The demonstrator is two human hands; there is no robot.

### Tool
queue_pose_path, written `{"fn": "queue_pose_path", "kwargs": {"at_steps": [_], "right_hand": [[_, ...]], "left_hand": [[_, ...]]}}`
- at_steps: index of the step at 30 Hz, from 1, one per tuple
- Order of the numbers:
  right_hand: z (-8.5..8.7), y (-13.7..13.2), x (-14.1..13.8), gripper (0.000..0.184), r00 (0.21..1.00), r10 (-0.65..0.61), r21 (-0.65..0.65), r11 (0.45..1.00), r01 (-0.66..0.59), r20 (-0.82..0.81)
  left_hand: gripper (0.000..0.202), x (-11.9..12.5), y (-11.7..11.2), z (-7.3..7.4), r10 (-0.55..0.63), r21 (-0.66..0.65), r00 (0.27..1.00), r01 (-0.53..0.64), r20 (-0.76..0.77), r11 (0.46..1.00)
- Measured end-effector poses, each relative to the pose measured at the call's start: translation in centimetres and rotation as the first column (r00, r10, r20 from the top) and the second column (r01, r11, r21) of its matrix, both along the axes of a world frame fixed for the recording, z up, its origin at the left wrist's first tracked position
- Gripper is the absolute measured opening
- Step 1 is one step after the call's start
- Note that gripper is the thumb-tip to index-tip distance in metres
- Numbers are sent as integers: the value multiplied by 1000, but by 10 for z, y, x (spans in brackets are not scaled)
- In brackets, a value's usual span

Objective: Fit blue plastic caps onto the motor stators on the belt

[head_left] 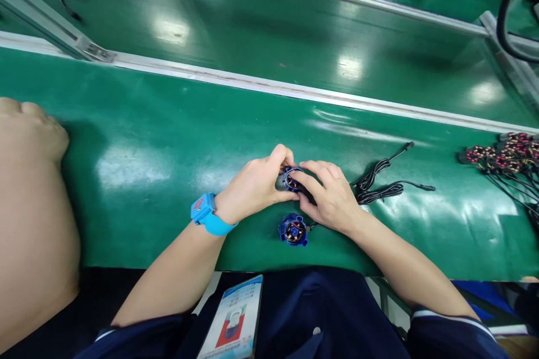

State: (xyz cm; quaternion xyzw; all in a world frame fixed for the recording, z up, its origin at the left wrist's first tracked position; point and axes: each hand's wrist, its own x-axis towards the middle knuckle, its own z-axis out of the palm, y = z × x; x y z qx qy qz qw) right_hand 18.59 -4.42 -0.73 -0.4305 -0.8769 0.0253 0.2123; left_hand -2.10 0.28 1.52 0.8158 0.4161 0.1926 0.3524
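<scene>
Both my hands meet over a small blue round motor part (291, 179) with copper windings, held just above the green bench mat (138, 162). My left hand (255, 185), with a blue wrist strap (207, 215) behind it, pinches the part from the left. My right hand (332, 193) closes its fingers on the part from the right. A second blue motor part (293, 230) lies on the mat just below my hands. Coiled black wires (379, 182) trail out to the right of my right hand.
Several more wound motor parts with black leads (505, 157) lie at the far right. Another person's bare arm (29, 213) rests on the mat at the left edge. A metal rail (269, 87) separates the mat from a green conveyor belt beyond. A printed card (233, 322) sits at my lap.
</scene>
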Motion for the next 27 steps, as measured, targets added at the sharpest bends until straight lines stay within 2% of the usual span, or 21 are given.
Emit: {"fn": "queue_pose_path", "kwargs": {"at_steps": [4,7,9,12,13,15,17,19,22,27], "right_hand": [[0,0,-3,30,1000,3,5,1000,-3,20],[11,0,0,34,1000,26,-18,999,-26,8],[23,3,14,41,999,32,-64,997,-34,-29],[40,9,59,51,998,-38,-172,985,28,-57],[44,11,77,53,997,-59,-219,975,47,-46],[45,14,113,53,997,-77,-313,947,69,-16],[40,12,141,51,996,-93,-385,919,90,10],[35,7,158,51,994,-106,-445,889,107,27],[29,-7,165,49,991,-117,-501,855,131,61],[25,-37,163,20,964,-260,-464,848,256,55]], "left_hand": [[55,2,-1,-1,1,-34,1000,-1,-3,999],[60,0,0,-3,-19,-32,1000,19,2,999],[68,-4,1,-1,-32,-13,999,32,-2,999],[69,-11,-5,10,-27,98,999,30,-34,995],[65,-12,-9,16,-65,153,997,71,-46,986],[55,-11,-20,26,-231,241,969,245,-86,939],[44,-7,-32,34,-397,261,905,424,-151,867],[32,-3,-41,35,-447,244,867,493,-219,835],[18,-3,-42,27,-385,272,882,454,-271,848],[11,-6,-23,7,-208,428,933,322,-292,844]]}}
